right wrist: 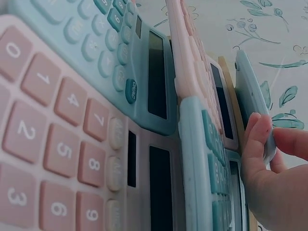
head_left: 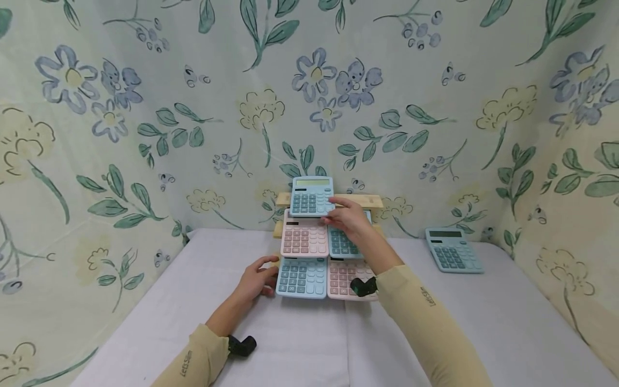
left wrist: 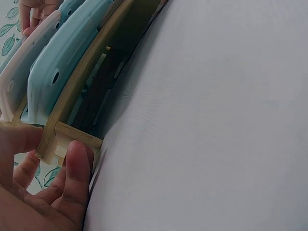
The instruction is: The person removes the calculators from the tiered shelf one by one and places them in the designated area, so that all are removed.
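My right hand [head_left: 350,220] pinches the right edge of a light blue calculator [head_left: 311,189] at the top tier of a wooden rack [head_left: 365,201]. In the right wrist view, thumb and fingers meet around that calculator's [right wrist: 251,86] edge. Below it, a pink calculator [head_left: 303,239] and a blue calculator [head_left: 341,247] stand on the middle tier. The front tier holds a light blue calculator [head_left: 302,277] and a pink one [head_left: 342,275], partly hidden by my right wrist. My left hand [head_left: 256,277] grips the rack's left end, its fingers about the wooden frame [left wrist: 77,134].
Another blue calculator [head_left: 453,251] rests at the back right of the white-covered table [head_left: 217,269]. A floral cloth [head_left: 203,97] hangs close behind the rack and along both sides. Small black devices [head_left: 242,346] are strapped at both wrists.
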Action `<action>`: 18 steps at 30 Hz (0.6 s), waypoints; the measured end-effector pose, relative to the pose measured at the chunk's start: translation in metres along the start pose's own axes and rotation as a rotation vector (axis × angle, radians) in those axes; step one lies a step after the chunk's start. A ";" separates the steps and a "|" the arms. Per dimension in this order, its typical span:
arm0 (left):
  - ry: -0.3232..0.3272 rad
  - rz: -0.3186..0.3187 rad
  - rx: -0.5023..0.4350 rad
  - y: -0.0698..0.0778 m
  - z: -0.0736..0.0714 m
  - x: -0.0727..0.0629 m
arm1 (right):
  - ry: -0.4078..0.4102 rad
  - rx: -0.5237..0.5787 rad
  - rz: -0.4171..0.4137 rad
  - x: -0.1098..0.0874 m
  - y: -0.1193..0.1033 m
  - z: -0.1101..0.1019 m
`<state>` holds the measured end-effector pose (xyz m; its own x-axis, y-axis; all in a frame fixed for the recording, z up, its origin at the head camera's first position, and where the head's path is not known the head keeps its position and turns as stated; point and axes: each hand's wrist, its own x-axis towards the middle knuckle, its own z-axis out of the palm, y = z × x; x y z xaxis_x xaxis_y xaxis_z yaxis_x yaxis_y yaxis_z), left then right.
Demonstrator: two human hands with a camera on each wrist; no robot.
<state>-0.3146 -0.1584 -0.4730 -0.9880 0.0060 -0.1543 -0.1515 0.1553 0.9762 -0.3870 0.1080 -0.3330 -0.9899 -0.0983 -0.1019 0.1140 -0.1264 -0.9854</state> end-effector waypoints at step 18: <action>0.001 0.014 0.004 0.000 0.000 -0.001 | 0.008 0.028 -0.007 -0.013 -0.005 -0.018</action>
<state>-0.3132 -0.1587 -0.4727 -0.9901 0.0070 -0.1400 -0.1372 0.1590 0.9777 -0.3761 0.1274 -0.3290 -0.9914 -0.0893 -0.0958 0.1089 -0.1550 -0.9819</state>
